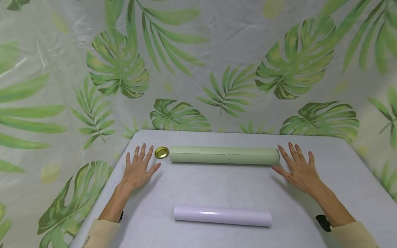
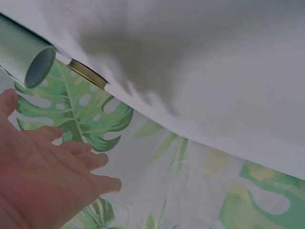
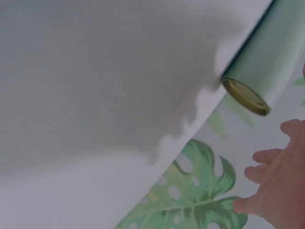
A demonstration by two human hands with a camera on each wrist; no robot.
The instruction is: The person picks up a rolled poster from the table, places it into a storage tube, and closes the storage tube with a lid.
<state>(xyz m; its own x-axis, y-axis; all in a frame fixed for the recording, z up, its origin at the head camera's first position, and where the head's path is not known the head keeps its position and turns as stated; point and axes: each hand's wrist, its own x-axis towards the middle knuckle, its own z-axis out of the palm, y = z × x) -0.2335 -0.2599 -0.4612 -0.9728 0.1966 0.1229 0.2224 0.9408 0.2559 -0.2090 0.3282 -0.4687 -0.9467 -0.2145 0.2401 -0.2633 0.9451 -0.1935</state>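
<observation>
A pale green cardboard tube [image 1: 224, 155] lies across the far part of the table. Its left end is uncovered and hollow in the left wrist view, while a gold metal cap [image 3: 246, 97] closes its right end. A loose gold round lid [image 1: 161, 152] lies just left of the tube. My left hand [image 1: 138, 170] hovers beside that lid, fingers spread and holding nothing. My right hand [image 1: 299, 170] is spread by the tube's right end, thumb and forefinger close to it, also with nothing in it. Nearer to me lies a glossy white roll [image 1: 222, 216], parallel to the tube.
The white-covered table [image 1: 217, 186] has its far edge against a hanging sheet [image 1: 229, 44] printed with green leaves. Both hands cast shadows on the table top.
</observation>
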